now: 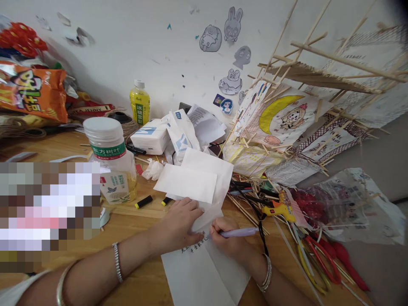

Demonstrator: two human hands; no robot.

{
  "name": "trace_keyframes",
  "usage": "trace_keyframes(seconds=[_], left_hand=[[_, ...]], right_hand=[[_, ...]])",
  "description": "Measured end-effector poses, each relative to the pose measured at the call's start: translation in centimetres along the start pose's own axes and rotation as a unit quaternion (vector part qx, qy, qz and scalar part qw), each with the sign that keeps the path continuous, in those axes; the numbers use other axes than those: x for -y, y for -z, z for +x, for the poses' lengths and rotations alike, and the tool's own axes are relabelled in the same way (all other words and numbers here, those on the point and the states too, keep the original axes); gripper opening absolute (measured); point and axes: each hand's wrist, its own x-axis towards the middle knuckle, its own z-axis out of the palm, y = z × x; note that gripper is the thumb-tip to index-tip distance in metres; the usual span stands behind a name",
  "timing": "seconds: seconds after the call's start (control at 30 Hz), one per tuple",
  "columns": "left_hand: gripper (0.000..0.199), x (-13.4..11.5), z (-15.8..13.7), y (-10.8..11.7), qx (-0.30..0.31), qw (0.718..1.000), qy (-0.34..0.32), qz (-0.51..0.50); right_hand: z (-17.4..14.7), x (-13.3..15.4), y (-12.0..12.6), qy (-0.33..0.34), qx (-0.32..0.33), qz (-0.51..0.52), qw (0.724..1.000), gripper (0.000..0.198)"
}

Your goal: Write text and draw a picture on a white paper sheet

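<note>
My right hand (228, 239) grips a light purple pen (240, 232), its tip end down at a sheet of white paper (197, 276). Dark handwritten characters (193, 245) stand on that sheet beside the pen. My left hand (181, 225) lies flat across the sheet's upper part, fingers stretched out and holding nothing. Just beyond it are more white sheets, among them a smaller blank piece (188, 182). Two black marker caps or short markers with yellow ends, one of them a black marker piece (144, 202), lie close to my left hand.
A large lidded plastic jar (110, 170), a yellow drink bottle (139, 102) and a tissue pack (151, 136) stand behind. To the right are a yellow glue gun (279, 209), red-handled scissors (323, 259) and a stick frame with drawn paper panels (283, 114). A blurred patch covers the left.
</note>
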Motion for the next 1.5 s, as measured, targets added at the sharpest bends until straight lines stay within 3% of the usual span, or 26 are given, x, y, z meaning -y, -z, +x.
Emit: trace_keyframes(seconds=[0.2, 1.5], left_hand=[[0.027, 0.08, 0.01, -0.12, -0.001, 1.000, -0.001, 0.000], [0.026, 0.03, -0.05, -0.05, 0.000, 1.000, -0.001, 0.003]], right_hand=[[0.10, 0.41, 0.17, 0.027, 0.010, 0.000, 1.000, 0.028], [0.08, -0.01, -0.04, 0.017, -0.002, -0.007, 1.000, 0.027]])
